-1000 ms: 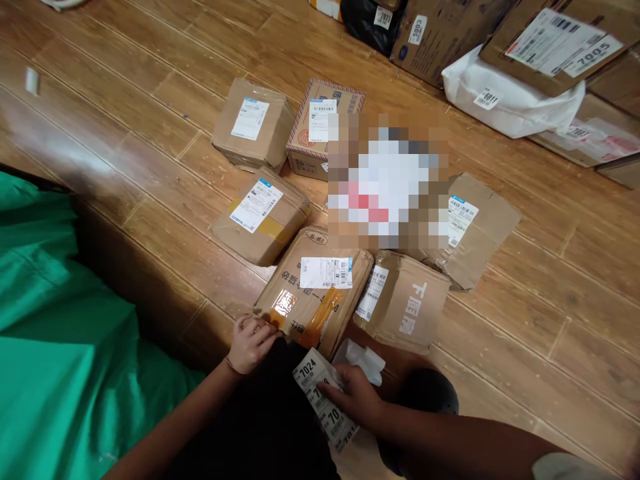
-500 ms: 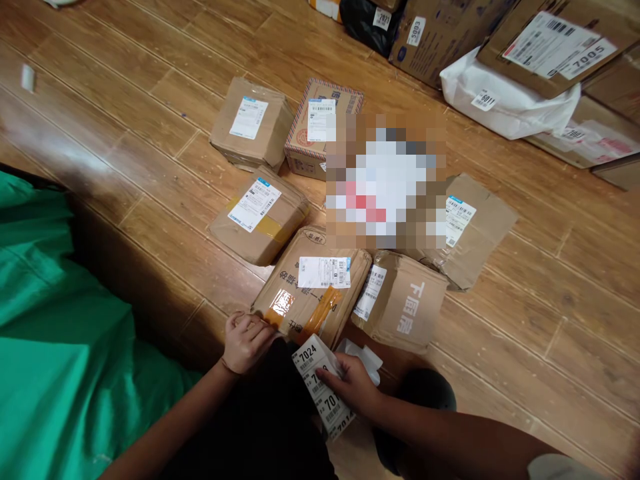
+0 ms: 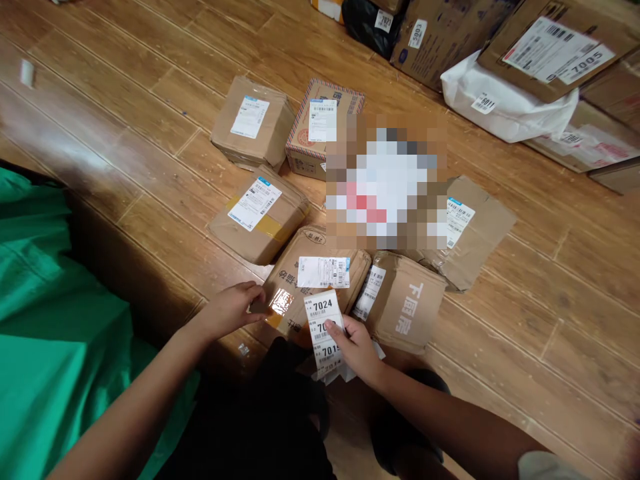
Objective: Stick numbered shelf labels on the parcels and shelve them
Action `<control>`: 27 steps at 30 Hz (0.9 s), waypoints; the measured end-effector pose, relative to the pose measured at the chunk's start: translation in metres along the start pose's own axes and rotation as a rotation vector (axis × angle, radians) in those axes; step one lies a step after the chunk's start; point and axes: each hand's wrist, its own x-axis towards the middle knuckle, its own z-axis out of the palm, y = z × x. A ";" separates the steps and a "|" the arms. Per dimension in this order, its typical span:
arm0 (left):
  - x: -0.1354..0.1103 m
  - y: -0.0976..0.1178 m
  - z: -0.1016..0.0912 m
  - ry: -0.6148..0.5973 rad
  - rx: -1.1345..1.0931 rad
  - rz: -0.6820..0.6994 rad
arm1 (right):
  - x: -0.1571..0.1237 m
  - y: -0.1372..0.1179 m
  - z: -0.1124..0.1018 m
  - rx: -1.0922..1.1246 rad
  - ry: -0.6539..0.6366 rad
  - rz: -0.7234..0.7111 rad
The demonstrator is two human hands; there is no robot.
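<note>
— Cardboard is touched now by the left hand (image 3: 231, 311): its fingers are stretched out loosely, tips laid on the near left corner of the taped parcel (image 3: 313, 283). A second ago that hand was curled lower down at the parcel's near edge.

— And the label strip (image 3: 324, 327)?

— It is pinched between thumb and fingers of the right hand (image 3: 357, 347). It has been lifted from beside the knee and is held upright over the parcel's near edge, the number 7024 uppermost, just below the white shipping label (image 3: 323, 272).

— What is inside the parcels?

— That cannot be told; every carton is sealed. A box with white printed characters (image 3: 407, 303) is set touching the taped parcel's right side. Another carton with yellow tape (image 3: 260, 213) is lying just beyond it to the left, unmoved, and two more (image 3: 253, 123) (image 3: 320, 120) are placed farther back.

— And on the edges?

— Green cloth (image 3: 55, 353) is spread at the left on the wooden floor (image 3: 115, 100); a white bag marked 6011 (image 3: 505, 100) is stacked among larger boxes at the far right.
</note>
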 end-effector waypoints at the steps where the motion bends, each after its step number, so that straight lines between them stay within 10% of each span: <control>1: 0.003 0.014 -0.005 0.037 -0.150 -0.021 | 0.002 -0.002 0.001 0.014 -0.009 -0.007; 6: 0.021 0.076 0.005 0.136 -0.803 -0.071 | 0.006 -0.003 0.009 0.036 -0.079 -0.040; 10: 0.027 0.082 0.023 0.133 -1.049 -0.252 | 0.005 0.000 0.011 0.016 -0.069 -0.062; 27: 0.024 0.067 0.043 0.416 -0.856 -0.272 | 0.015 0.007 0.026 0.055 0.052 0.033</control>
